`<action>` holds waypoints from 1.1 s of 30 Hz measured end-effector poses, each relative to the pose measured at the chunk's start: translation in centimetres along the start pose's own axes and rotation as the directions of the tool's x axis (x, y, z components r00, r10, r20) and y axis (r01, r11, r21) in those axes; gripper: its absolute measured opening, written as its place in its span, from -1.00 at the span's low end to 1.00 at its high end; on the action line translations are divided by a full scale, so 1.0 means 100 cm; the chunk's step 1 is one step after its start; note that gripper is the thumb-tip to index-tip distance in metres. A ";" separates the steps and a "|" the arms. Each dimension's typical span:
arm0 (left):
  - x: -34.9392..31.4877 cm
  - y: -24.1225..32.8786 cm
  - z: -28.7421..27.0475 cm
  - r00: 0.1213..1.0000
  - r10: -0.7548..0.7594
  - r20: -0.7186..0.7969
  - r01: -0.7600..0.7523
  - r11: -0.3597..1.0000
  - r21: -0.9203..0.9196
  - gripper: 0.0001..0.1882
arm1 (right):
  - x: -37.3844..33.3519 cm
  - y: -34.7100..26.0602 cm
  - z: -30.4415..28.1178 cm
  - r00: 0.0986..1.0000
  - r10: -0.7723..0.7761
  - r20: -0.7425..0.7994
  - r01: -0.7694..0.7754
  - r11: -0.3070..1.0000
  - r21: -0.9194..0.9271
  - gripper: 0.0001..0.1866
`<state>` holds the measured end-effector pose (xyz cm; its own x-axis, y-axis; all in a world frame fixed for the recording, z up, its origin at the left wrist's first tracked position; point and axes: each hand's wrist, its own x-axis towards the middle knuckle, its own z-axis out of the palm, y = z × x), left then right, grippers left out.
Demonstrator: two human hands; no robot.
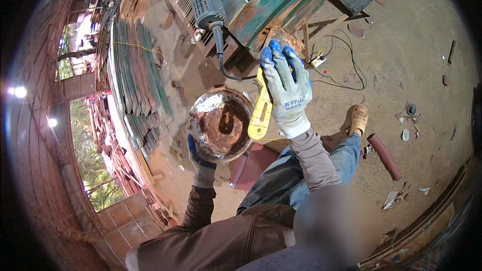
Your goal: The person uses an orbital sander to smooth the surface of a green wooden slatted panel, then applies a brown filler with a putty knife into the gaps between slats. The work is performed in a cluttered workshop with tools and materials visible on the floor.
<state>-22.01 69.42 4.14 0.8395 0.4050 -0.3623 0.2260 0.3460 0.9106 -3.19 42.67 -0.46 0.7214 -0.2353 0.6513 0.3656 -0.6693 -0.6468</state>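
My left hand (203, 163), in a grey glove with a blue coating, grips the lower left rim of a round metal bowl (203, 146). Reddish-brown stuff covers much of the bowl's inside, with a dark patch in the middle; its upper left wall is whitish and shiny. To its right, my right hand (288, 88), in a pale glove with blue fingertips, holds a flat yellow slotted tool (259, 116) along its thumb side. The fingers lie bent over and point away from me. The tool's far end and my right thumb are mostly hidden.
Beyond my hands, a grey corded power tool (205, 0) lies beside green-painted timber (291, 0). Its black cable (359, 70) loops over the floor. Stacked boards (133, 68) stand left. Red sheet material (255, 165) lies near my legs, and a red roll (385, 158) lies right.
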 end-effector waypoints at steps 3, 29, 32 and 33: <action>-0.005 -0.008 -0.019 0.993 0.081 -0.090 -0.067 0.986 0.150 -0.36 | -0.018 -0.003 -0.020 0.992 -0.017 0.129 0.000 0.992 0.126 -0.60; -0.007 0.008 -0.006 0.990 0.124 -0.064 -0.115 0.985 0.125 -0.26 | 0.055 -0.047 -0.082 0.963 0.072 0.258 -0.004 0.967 -0.253 -0.54; -0.005 0.003 -0.025 0.991 0.112 -0.072 -0.107 0.992 0.072 -0.26 | 0.066 -0.043 -0.055 0.987 0.036 0.155 0.015 0.948 -0.318 -0.60; -0.007 0.004 -0.029 0.990 0.111 -0.083 -0.105 0.992 0.069 -0.26 | 0.069 -0.050 -0.051 0.971 0.060 0.231 0.024 0.937 -0.348 -0.61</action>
<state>-23.94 71.74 4.14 0.8157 0.5093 -0.2744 0.1702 0.2421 0.9552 -3.00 40.82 9.28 0.8585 -0.1062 0.5017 0.1556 -0.8782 -0.4523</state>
